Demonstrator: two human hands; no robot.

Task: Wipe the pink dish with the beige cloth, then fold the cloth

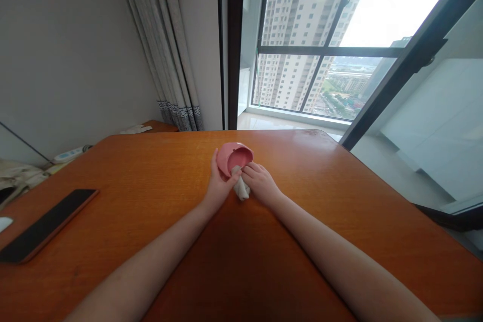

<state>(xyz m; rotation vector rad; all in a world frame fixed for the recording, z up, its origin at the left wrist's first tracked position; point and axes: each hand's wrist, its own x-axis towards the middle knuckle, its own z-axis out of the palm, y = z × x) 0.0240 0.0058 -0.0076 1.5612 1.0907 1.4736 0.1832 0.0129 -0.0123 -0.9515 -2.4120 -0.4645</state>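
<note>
At far left: a white object [5, 223], cut off by the frame edge; just beside it a dark flat pad [49, 225] lies on the desk [151, 171]. No lettering made out on the pad.
White strip, back left: a pale device [70, 154] near the desk's edge; any marks too small to read.
Curtain: grey cloth folds [166, 50], patterned band low down, no words.
Left hand: clamped on the left side of a pink container [229, 153], thumb forward, near the cloth; the left hand [219, 183] appears to do the steadying.
Pink container: between the hands, over the middle of the desk, opening tilted toward the person; no brand visible.
Pale cloth: bunched at the opening, loose end hanging below [241, 191].
Right hand: fingers drawn together on the cloth at the opening's lower right [261, 181].
Step, judged: wiping the inside.
Next move, judged: calls for a firm left grip and cloth pressed along the inner wall.
Window, right: tower block [298, 5] outside, no readable signs.
</note>
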